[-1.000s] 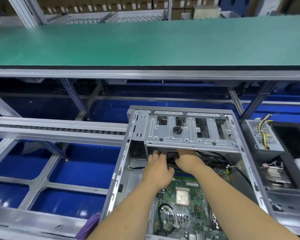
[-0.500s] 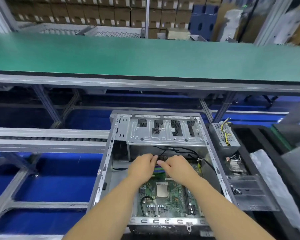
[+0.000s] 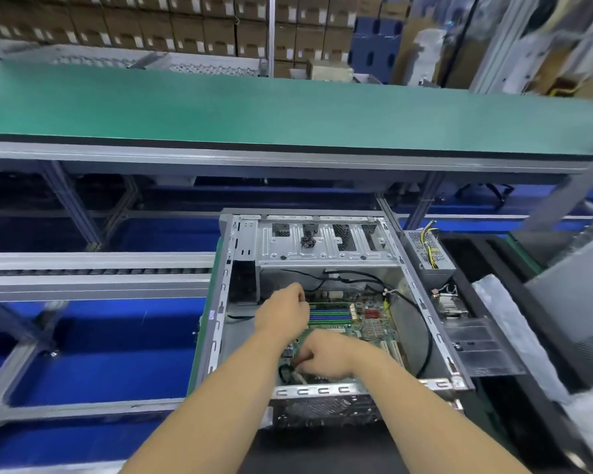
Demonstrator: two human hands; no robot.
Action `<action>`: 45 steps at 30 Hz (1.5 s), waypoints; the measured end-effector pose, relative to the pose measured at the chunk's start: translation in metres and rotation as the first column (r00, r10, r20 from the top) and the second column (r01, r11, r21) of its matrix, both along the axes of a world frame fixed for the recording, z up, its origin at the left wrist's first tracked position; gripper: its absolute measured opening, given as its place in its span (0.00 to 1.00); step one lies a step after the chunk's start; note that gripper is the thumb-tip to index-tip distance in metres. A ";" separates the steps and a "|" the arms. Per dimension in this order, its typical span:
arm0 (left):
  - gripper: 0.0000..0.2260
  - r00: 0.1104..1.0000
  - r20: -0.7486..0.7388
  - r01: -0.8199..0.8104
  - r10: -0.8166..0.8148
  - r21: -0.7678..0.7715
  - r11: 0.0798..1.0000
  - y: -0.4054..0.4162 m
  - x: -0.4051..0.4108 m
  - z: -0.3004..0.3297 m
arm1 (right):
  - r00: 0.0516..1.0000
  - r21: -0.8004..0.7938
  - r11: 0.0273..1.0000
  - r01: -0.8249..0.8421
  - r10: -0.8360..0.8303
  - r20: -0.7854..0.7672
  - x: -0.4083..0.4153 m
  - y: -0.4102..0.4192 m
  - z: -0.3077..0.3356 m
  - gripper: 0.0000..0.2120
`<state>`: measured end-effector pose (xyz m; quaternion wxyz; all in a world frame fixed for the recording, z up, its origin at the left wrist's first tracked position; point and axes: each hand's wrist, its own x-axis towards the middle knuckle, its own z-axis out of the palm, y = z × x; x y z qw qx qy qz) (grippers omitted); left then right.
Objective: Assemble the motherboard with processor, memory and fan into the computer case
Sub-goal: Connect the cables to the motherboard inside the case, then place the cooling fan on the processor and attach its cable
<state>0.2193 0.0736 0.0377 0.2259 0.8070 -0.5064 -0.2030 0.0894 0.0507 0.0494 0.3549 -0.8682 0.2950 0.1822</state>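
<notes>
Inside case (image 3: 408, 268): motherboard (image 3: 356, 323) (hands (image 3: 281, 313) seemingly touching).

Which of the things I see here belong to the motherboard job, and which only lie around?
Belong to the job:
computer case
motherboard
left hand
right hand

Only lying around:
power supply
green belt
cardboard boxes
plastic bag

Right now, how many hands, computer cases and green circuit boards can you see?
Hands: 2, the left hand and the right hand
Computer cases: 1, the computer case
Green circuit boards: 1, the circuit board inside it
Total: 4
</notes>
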 end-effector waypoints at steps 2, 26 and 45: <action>0.06 1.000 -0.005 0.001 -0.001 0.010 1.000 0.001 0.001 -0.001 | 1.000 0.078 0.997 0.003 -0.003 -0.001 0.002 0.004 0.001 0.12; 0.10 0.724 -0.613 0.019 -0.316 -0.439 0.898 -0.046 -0.089 0.094 | 0.037 0.606 0.502 0.617 -0.788 0.615 -0.038 -0.033 0.079 0.14; 0.18 0.810 0.458 0.383 -0.366 0.060 0.922 -0.198 -0.222 0.041 | 0.942 -0.471 0.857 0.208 -0.305 -0.139 -0.243 -0.256 -0.051 0.37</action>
